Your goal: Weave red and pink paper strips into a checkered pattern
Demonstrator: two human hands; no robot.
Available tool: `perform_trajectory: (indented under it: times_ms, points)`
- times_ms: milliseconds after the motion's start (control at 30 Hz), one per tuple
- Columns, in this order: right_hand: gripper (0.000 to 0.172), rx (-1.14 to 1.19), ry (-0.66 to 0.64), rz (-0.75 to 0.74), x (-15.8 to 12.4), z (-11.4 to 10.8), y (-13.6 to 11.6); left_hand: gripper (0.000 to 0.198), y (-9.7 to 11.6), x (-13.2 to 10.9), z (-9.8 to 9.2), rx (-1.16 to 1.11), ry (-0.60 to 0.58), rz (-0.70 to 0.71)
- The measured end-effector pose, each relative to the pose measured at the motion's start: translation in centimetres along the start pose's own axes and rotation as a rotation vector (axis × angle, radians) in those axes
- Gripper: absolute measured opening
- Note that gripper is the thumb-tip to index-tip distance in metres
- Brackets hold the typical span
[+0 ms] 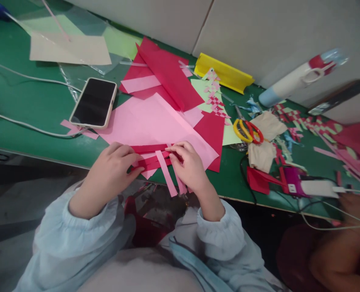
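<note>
Pink strips (167,174): I see them hanging beside my right hand (189,167). Red strips (151,163): spanning both hands, one end pinched by my left hand (112,175), the other by my right. Pink sheet (146,121): beyond, on the bench (31,99).

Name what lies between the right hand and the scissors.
From right hand to scissors, the head view shows a pink sheet, then a red sheet, then pale green paper.

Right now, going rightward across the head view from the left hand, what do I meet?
Left hand → dangling pale pink strip → right hand → scissors → purple block → white block → another person's blurred hand.
</note>
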State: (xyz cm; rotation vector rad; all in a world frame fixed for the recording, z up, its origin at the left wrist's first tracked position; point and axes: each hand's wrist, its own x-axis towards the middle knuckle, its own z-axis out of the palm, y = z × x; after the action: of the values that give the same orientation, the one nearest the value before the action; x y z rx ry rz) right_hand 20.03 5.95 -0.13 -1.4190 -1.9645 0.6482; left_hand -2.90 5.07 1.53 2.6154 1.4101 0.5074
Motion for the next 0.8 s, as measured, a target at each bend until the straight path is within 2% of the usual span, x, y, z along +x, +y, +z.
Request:
perform_trajectory:
  times_ms: [333, 800]
  points:
    - [0.023, -0.002, -0.001, 0.002, 0.03, 0.02, -0.02, 0.027, -0.15, -0.04, 0.07, 0.063, 0.006, 0.04]
    - [0.023, -0.01, 0.002, -0.01, 0.02, 0.14, 0.05, 0.024, 0.43, 0.37, 0.23, 0.127, 0.0, 0.016]
